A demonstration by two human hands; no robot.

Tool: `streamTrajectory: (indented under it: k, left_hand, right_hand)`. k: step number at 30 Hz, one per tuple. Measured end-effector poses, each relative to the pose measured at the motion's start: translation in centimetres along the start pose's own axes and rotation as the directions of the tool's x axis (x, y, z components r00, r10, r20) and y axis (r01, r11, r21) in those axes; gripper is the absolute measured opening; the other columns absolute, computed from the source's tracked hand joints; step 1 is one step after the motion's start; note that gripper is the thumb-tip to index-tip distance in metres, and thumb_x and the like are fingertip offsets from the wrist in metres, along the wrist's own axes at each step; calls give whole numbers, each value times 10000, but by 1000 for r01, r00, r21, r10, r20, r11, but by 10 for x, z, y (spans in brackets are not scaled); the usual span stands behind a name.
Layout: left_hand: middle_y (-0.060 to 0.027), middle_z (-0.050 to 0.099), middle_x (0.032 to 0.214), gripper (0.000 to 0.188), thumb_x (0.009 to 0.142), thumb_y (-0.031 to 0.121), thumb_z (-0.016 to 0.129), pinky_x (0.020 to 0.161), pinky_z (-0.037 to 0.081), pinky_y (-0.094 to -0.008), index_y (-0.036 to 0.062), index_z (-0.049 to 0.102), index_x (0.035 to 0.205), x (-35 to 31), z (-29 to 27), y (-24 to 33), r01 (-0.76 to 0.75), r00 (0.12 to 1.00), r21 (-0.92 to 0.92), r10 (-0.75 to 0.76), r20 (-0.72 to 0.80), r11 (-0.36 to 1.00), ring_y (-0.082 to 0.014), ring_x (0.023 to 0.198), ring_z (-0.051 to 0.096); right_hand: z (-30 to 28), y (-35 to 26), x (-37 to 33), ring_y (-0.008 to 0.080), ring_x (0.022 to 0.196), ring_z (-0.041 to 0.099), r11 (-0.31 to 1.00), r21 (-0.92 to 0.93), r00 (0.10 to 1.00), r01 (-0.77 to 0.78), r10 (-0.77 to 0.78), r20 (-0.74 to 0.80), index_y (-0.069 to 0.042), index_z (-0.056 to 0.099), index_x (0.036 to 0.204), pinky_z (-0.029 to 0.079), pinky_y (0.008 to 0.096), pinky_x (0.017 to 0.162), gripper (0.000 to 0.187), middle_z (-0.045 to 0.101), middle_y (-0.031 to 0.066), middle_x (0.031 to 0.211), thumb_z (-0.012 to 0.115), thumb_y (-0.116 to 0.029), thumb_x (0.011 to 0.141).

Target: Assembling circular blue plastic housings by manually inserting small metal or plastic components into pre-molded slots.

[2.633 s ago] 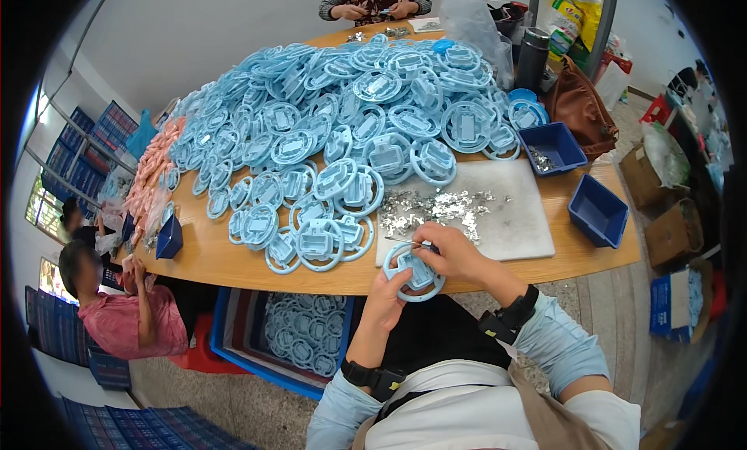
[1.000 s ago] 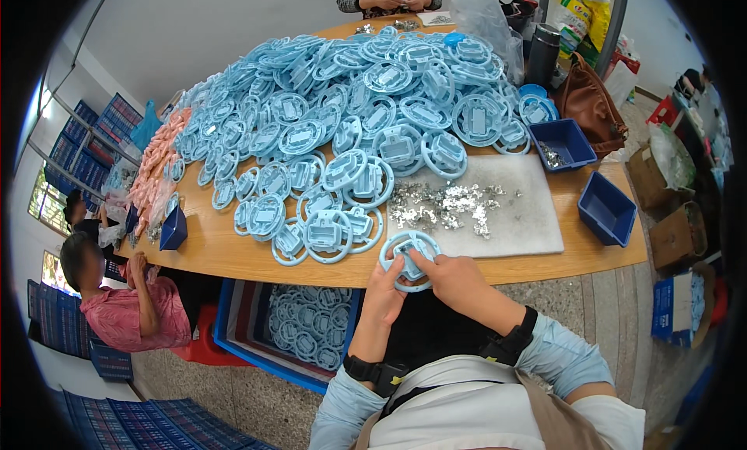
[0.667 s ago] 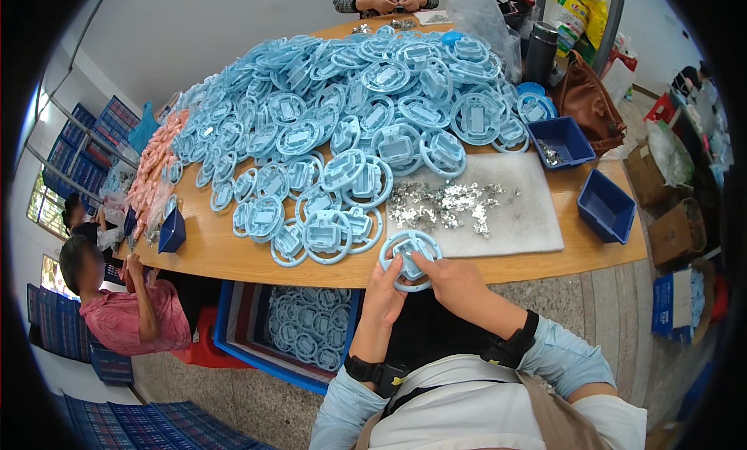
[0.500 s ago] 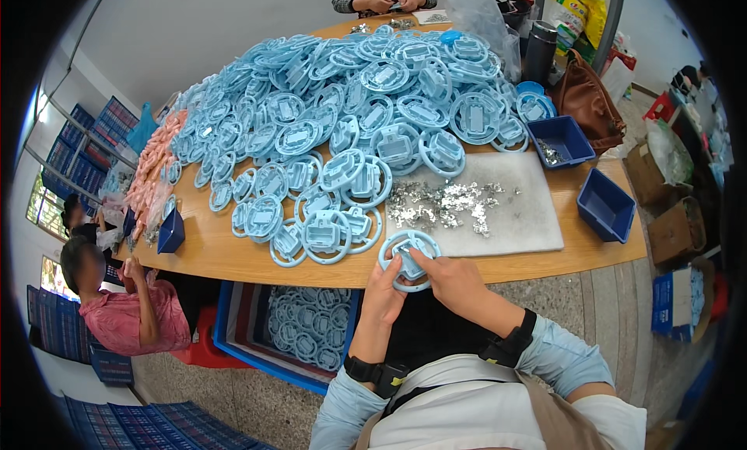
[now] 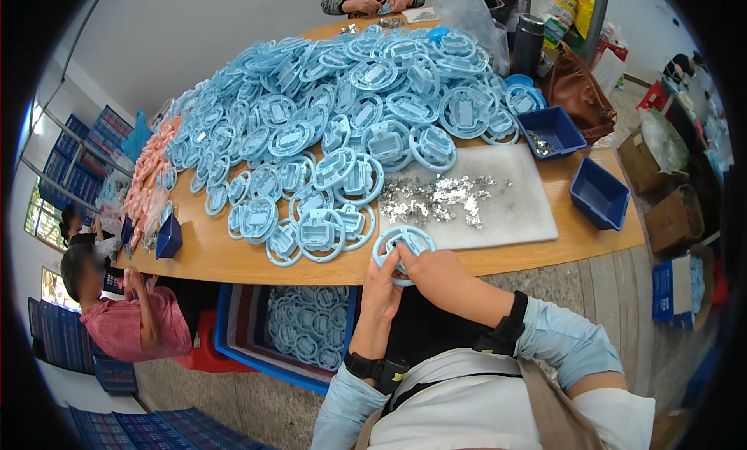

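A wooden desk [image 5: 210, 257] with a curved front edge fills the middle of a pale-walled room. At its near edge, the task's thing, a light-blue plastic wheel [image 5: 415, 238], is held just over the rim of the desk. The left hand [image 5: 380, 290] has its grip closed on the wheel's near side, presumably to steady it, while the right hand [image 5: 436, 272] bears on the middle with its fingers; whether that grip pinches anything small I cannot tell. Below to the left, a blue crate [image 5: 224, 314] holds more wheels, probably set there for easy reach from the seat. Just beyond the hands, shiny metal clips [image 5: 447, 197] lie loose on a white board [image 5: 521, 197], perhaps so they show up and pick up easily. Two navy trays [image 5: 563, 147] [image 5: 601, 202] stand right of it, one with metal bits inside. Further back rises a big heap of blue wheels [image 5: 311, 100], with pink parts [image 5: 156, 163] at its left end. A dark flask [image 5: 527, 47] and a brown bag [image 5: 580, 96] sit at the right, seemingly out of the way. Print shows on a carton [image 5: 671, 294] and a yellow-and-green sack [image 5: 559, 18]; the flask's side shows no clear lettering.
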State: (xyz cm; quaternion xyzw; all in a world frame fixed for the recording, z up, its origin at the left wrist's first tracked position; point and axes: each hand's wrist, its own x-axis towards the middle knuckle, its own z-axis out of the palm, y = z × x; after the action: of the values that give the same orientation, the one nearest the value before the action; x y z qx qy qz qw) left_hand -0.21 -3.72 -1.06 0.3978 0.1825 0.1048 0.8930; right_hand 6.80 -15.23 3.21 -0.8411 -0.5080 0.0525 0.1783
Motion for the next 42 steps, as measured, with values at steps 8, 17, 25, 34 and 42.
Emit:
streamTrajectory:
  k: [8, 17, 25, 34, 42]
  left_hand:
    - [-44, 540, 1087, 316, 900, 148, 499, 765, 490, -263, 79, 430, 1201, -3, 3, 2, -4, 1000, -88, 2, -17, 996, -130, 947, 556]
    - [-28, 538, 1070, 322, 890, 168, 522, 756, 479, -254, 91, 443, 1193, -6, 4, -1, -41, 999, -64, 39, -36, 997, -121, 940, 548]
    - [-42, 549, 1091, 297, 901, 204, 524, 803, 482, -324, 85, 474, 1168, -12, 4, -1, -103, 990, -56, 97, -103, 993, -160, 990, 553]
    - [-49, 605, 992, 314, 882, 271, 552, 735, 502, -283, 36, 535, 1090, -22, 20, 10, 79, 995, -12, -79, -62, 997, -150, 903, 601]
    - [-30, 617, 900, 231, 813, 177, 640, 657, 486, -230, 48, 585, 997, -14, 25, -2, 20, 987, 54, -12, -159, 998, -105, 797, 597]
  right_hand:
    - [-4, 10, -13, 324, 606, 608, 994, 105, 992, -1, 14, -124, -115, 472, 1214, 468, 410, 518, 464, 602, 161, 683, 527, -65, 756]
    - [17, 10, -12, 333, 599, 606, 993, 118, 988, 1, 17, -154, -113, 468, 1216, 466, 422, 515, 456, 601, 175, 690, 530, -86, 765]
    - [2, 20, -20, 340, 642, 606, 972, 233, 951, 14, 59, -305, -36, 472, 1190, 475, 410, 554, 437, 608, 169, 738, 573, -133, 775]
    - [-9, 41, -22, 53, 656, 491, 496, 863, 966, -99, 256, -36, 29, 578, 1024, 420, 228, 595, 217, 567, 25, 689, 547, -65, 831]
    - [3, 48, -39, 55, 647, 464, 499, 858, 965, -121, 261, -16, 1, 583, 1031, 411, 232, 589, 202, 556, 5, 704, 531, -71, 850]
